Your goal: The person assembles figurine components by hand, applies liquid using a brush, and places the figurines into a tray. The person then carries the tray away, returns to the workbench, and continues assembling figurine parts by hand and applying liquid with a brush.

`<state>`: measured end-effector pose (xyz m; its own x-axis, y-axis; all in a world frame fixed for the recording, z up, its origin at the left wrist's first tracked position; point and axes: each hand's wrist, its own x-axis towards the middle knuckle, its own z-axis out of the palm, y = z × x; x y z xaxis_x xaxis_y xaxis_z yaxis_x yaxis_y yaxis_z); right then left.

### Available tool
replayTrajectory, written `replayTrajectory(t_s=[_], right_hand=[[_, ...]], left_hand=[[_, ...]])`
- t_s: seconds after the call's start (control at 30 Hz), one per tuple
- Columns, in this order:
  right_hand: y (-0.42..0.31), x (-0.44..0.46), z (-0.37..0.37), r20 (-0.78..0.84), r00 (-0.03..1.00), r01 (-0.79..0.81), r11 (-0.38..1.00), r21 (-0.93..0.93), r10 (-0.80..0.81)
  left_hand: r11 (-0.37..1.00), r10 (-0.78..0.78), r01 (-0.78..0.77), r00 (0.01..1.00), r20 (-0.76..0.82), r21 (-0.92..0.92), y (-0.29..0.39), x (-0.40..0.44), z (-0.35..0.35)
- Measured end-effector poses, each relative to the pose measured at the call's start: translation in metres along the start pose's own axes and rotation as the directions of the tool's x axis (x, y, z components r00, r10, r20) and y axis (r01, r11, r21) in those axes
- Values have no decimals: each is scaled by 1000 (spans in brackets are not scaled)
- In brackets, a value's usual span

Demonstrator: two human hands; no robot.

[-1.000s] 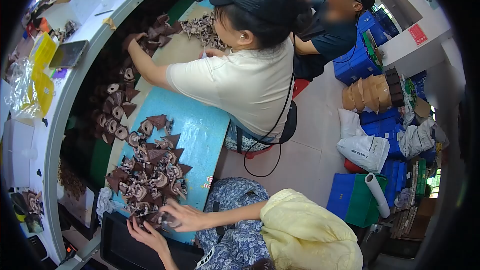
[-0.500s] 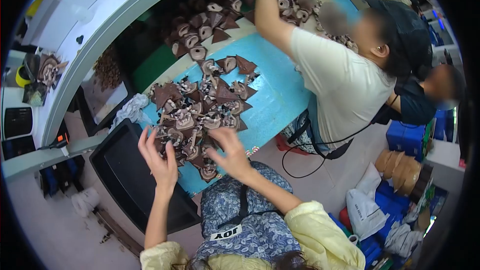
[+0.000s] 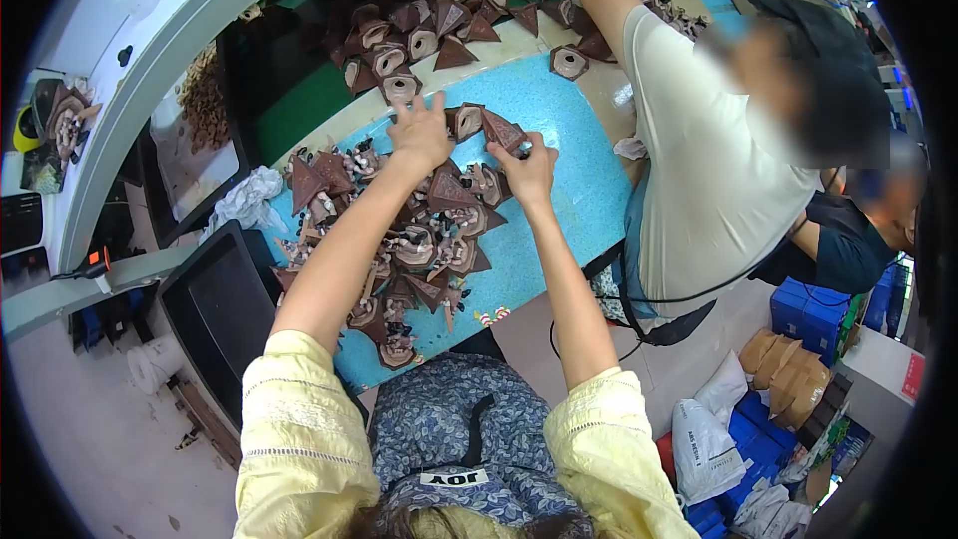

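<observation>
My right hand (image 3: 529,170) has its thumb and fingers around the lower edge of a brown pyramid-shaped piece (image 3: 502,132) at the far side of the blue mat (image 3: 554,105). My left hand (image 3: 421,140) reaches over the mat with fingers spread, just below a hollow brown piece (image 3: 401,89) that shows its pale underside. Whether the fingertips touch that piece I cannot tell. Between my hands sits another hollow brown piece (image 3: 467,121). Beneath my forearms lies a heap of brown pieces with small pale and dark parts (image 3: 419,245), partly hidden by my left arm.
More hollow brown pieces (image 3: 424,43) are piled on the green belt behind the mat. To the right a co-worker in a white shirt (image 3: 689,170) reaches across the far end. A black tray (image 3: 225,289) and a crumpled white cloth (image 3: 244,202) are at left.
Both my hands have moved from above the near heap to the mat's far side. My right hand has taken hold of the pyramid-shaped piece. The co-worker's arm has shifted right in view.
</observation>
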<state>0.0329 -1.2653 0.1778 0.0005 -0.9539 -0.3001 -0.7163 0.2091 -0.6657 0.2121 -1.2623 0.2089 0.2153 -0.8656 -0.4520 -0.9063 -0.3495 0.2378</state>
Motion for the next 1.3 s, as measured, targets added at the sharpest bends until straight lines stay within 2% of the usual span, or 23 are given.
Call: replayTrajectory(t_s=[0.03,0.07,0.13,0.17,0.2,0.23,0.37,0.4,0.43,0.5,0.57,0.6,0.63,0.7,0.77,0.83,0.97,1.03,1.1,1.17,1.23,1.27,1.3], right_hand=[[9,-3,4,-47,999,-10,992,125,16],[23,-6,8,-45,999,-18,991,130,24],[51,-10,12,37,999,-51,888,457,38],[55,-16,13,37,999,-52,888,458,40],[50,-25,11,-53,994,-54,871,488,92],[45,-31,9,-139,980,-52,854,517,144],[27,-21,-4,-167,984,18,905,426,59],[27,-16,-6,-95,995,38,943,329,-7],[26,-14,-7,-17,998,66,971,230,-64],[5,-30,-9,-81,988,149,965,218,-134],[-7,-46,-7,-289,856,501,825,260,-428],[-22,-59,-11,-396,729,649,748,138,-559],[-36,-75,-14,-390,729,652,744,145,-563],[-57,-108,-13,-369,566,818,559,139,-737],[-66,-141,3,-132,607,795,600,92,-784],[-73,-157,24,52,687,722,689,53,-724],[-82,-150,2,112,649,753,656,49,-753],[-69,-136,-13,64,693,677,679,285,-718],[-47,-121,-23,-174,807,590,753,293,-564],[-14,-97,-28,-292,930,321,877,358,-221],[35,-66,-24,-352,930,223,920,322,-103],[56,-54,-18,-363,927,219,920,325,-93],[75,-45,-11,-385,877,347,933,97,-287]], left_hand=[[1000,-9,6,994,-113,-25,-8,-1,4],[998,-43,36,985,-168,-45,-15,-3,7],[995,-15,5,995,-101,-101,-29,-3,-7],[986,12,-19,999,-43,-167,-35,-3,-16],[980,78,-108,981,-175,-169,-39,-10,-22],[980,74,-104,982,-175,-171,-42,-20,-30],[901,223,-337,901,-372,-275,-50,-75,-70],[884,246,-377,878,-410,-277,-50,-97,-83],[884,253,-378,881,-399,-274,-48,-121,-93],[879,344,-431,869,-355,-205,-51,-171,-103],[923,332,-368,910,-249,-113,-61,-204,-88],[946,316,-323,921,-227,6,-64,-216,-77],[954,295,-274,933,-204,124,-67,-225,-65],[908,347,-233,884,-314,347,-78,-236,-28],[926,286,-181,909,-304,330,-73,-248,-33],[966,210,-152,935,-286,211,-72,-256,-45],[991,134,-131,961,-244,25,-90,-266,-53],[984,177,-173,935,-308,41,-83,-266,-68],[946,216,-293,890,-402,-141,-77,-258,-81],[910,302,-398,830,-469,-117,-61,-236,-98],[832,313,-462,848,-427,-307,-41,-205,-107],[821,298,-429,885,-358,-377,-30,-181,-107],[809,284,-387,916,-284,-442,-22,-153,-106]])
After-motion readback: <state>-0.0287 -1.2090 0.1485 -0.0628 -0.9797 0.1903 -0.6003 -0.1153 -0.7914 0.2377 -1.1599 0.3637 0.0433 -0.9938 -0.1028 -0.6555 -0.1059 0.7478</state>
